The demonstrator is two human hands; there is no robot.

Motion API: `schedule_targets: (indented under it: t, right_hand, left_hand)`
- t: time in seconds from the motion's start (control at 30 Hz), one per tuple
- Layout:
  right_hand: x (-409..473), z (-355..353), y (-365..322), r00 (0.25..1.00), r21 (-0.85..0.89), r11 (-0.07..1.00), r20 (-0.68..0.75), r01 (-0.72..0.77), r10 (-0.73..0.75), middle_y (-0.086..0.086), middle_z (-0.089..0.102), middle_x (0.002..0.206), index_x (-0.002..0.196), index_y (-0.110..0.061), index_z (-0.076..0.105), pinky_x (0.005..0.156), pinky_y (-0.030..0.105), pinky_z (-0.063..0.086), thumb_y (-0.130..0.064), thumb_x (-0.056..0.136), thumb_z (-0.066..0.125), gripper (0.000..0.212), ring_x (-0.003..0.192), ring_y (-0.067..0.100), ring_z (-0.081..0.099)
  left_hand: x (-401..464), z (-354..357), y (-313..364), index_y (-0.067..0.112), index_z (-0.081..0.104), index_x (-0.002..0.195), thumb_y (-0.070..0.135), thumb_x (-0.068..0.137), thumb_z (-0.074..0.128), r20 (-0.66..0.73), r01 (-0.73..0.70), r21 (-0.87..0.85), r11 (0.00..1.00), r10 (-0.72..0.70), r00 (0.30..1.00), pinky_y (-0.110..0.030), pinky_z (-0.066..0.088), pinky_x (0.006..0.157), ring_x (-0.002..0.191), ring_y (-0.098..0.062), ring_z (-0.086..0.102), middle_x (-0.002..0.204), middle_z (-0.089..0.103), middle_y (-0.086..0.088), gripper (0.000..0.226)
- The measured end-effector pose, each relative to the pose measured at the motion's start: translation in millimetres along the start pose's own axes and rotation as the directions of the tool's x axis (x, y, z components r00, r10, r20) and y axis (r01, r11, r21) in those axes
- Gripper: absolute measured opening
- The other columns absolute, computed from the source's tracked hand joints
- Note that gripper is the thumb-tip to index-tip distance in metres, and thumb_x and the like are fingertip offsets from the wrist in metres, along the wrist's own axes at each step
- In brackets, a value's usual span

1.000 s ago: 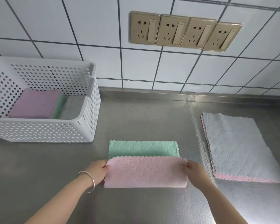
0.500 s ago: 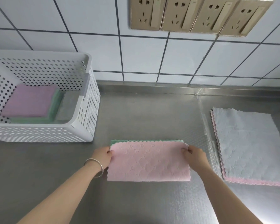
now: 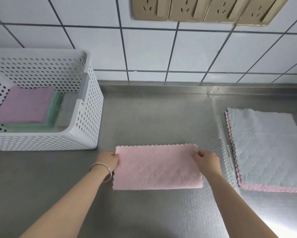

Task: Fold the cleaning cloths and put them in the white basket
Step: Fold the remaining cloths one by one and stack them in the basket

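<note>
Mid-desk, toward the front edge: pink cloth [image 3: 157, 167] lies folded in half, a flat rectangle, long axis parallel to the desk's back edge, fold at the near side, scalloped edges at the far side. Fluffy microfibre with a quilted diamond pattern. Left hand [image 3: 108, 159] pinches the far-left corner, right hand [image 3: 207, 159] pinches the far-right corner, both clamped on the cloth. Metal bangle [image 3: 102, 170] on the left wrist. Desk [image 3: 152, 114] is brushed steel, embossed texture on the right part. White basket [image 3: 91, 103], perforated plastic, sits at the left by the back edge, folded cloths [image 3: 25, 107] stacked inside. Unfolded grey cloth [image 3: 266, 148] on a pink one near the right edge.
</note>
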State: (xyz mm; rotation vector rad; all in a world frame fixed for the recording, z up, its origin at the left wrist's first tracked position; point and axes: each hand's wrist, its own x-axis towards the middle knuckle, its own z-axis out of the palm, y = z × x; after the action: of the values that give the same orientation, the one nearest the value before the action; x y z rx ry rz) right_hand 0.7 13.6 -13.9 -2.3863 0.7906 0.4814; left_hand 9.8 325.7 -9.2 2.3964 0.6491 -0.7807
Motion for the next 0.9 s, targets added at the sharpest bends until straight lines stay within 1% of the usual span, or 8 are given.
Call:
schedule_targets:
  t: [0.17, 0.3, 0.47, 0.53, 0.6, 0.67, 0.77, 0.9]
  right_hand:
    - [-0.4, 1.2, -0.4, 1.000, 0.019, 1.000, -0.003, -0.008, 0.008, -0.001, 0.047, 0.051, 0.053, -0.019, 0.047, 0.045, 0.024, 0.027, -0.030, 0.090, 0.054, 0.039, 0.051, 0.013, 0.043]
    - [2.2, 3.1, 0.2, 1.000, 0.020, 1.000, 0.008, -0.017, 0.017, 0.001, 0.058, 0.061, 0.067, -0.019, 0.061, 0.047, 0.023, 0.035, -0.035, 0.089, 0.055, 0.028, 0.057, 0.014, 0.051]
    - [3.7, 5.4, 0.7, 0.999, 0.051, 0.998, -0.021, -0.040, 0.041, -0.001, 0.052, 0.055, 0.058, -0.019, 0.054, 0.046, 0.024, 0.029, -0.034, 0.088, 0.057, 0.034, 0.054, 0.015, 0.046]
    - [2.9, 6.1, 1.2, 0.999, 0.058, 0.998, -0.030, -0.038, 0.040, 0.000, 0.057, 0.061, 0.064, -0.020, 0.058, 0.050, 0.024, 0.035, -0.036, 0.088, 0.057, 0.029, 0.059, 0.016, 0.051]
    - [0.9, 6.9, 2.8, 0.999, 0.044, 0.999, -0.053, -0.001, 0.004, -0.002, 0.062, 0.068, 0.074, -0.021, 0.062, 0.053, 0.024, 0.040, -0.038, 0.089, 0.056, 0.023, 0.067, 0.017, 0.056]
    - [-2.1, 8.2, 4.7, 0.994, -0.008, 0.998, -0.088, 0.058, -0.058, -0.004, 0.062, 0.072, 0.081, -0.022, 0.063, 0.052, 0.023, 0.036, -0.040, 0.090, 0.054, 0.022, 0.069, 0.018, 0.057]
    - [-6.4, 11.1, 7.8, 0.982, -0.024, 0.994, -0.153, 0.108, -0.111, -0.005, 0.064, 0.076, 0.085, -0.021, 0.063, 0.053, 0.023, 0.035, -0.044, 0.091, 0.052, 0.026, 0.069, 0.018, 0.058]
    - [-8.6, 16.2, 7.5, 0.978, -0.040, 0.995, -0.185, 0.092, -0.098, -0.002, 0.064, 0.074, 0.086, -0.018, 0.063, 0.057, 0.025, 0.041, -0.044, 0.091, 0.051, 0.029, 0.068, 0.020, 0.058]
  left_hand:
    - [1.8, 2.2, -3.1, 0.008, 0.041, 0.054, 0.017, 0.092, 0.044, 0.000, 0.018, -0.040, 0.999, -0.018, 1.000, -0.031, 0.025, 0.051, 0.057, -0.025, 0.039, 0.056, 0.042, -0.009, 0.039]
    - [2.2, 3.6, -4.2, 0.008, 0.042, 0.056, 0.017, 0.092, 0.044, -0.001, 0.014, -0.041, 0.999, -0.014, 1.000, -0.030, 0.025, 0.051, 0.055, -0.022, 0.039, 0.057, 0.042, -0.008, 0.038]
    - [4.6, 3.4, -5.8, 0.007, 0.042, 0.053, 0.010, 0.089, 0.044, 0.004, -0.002, -0.061, 0.998, 0.002, 1.000, -0.032, 0.025, 0.055, 0.065, -0.027, 0.042, 0.059, 0.046, -0.014, 0.036]
    - [3.6, 3.9, -6.5, 0.008, 0.042, 0.054, 0.011, 0.090, 0.043, -0.006, -0.014, -0.052, 0.999, 0.013, 1.000, -0.030, 0.027, 0.060, 0.068, -0.027, 0.044, 0.066, 0.049, -0.019, 0.037]
    - [2.4, 5.4, -8.7, 0.009, 0.042, 0.055, 0.011, 0.092, 0.042, -0.031, -0.031, -0.070, 0.997, 0.029, 0.999, -0.030, 0.027, 0.061, 0.069, -0.027, 0.044, 0.064, 0.047, -0.015, 0.037]
    - [1.4, 6.5, -10.8, 0.010, 0.041, 0.055, 0.011, 0.093, 0.042, -0.047, -0.042, -0.094, 0.995, 0.038, 0.998, -0.030, 0.027, 0.061, 0.068, -0.027, 0.044, 0.063, 0.046, -0.010, 0.038]
    - [1.2, 7.2, -10.5, 0.010, 0.041, 0.056, 0.011, 0.094, 0.041, -0.058, -0.037, -0.116, 0.993, 0.031, 0.998, -0.030, 0.027, 0.062, 0.070, -0.026, 0.044, 0.066, 0.047, -0.010, 0.038]
    - [0.7, 9.1, -8.2, 0.010, 0.041, 0.058, 0.014, 0.096, 0.038, -0.064, -0.022, -0.111, 0.994, 0.015, 0.998, -0.030, 0.028, 0.062, 0.069, -0.026, 0.044, 0.062, 0.044, -0.007, 0.038]
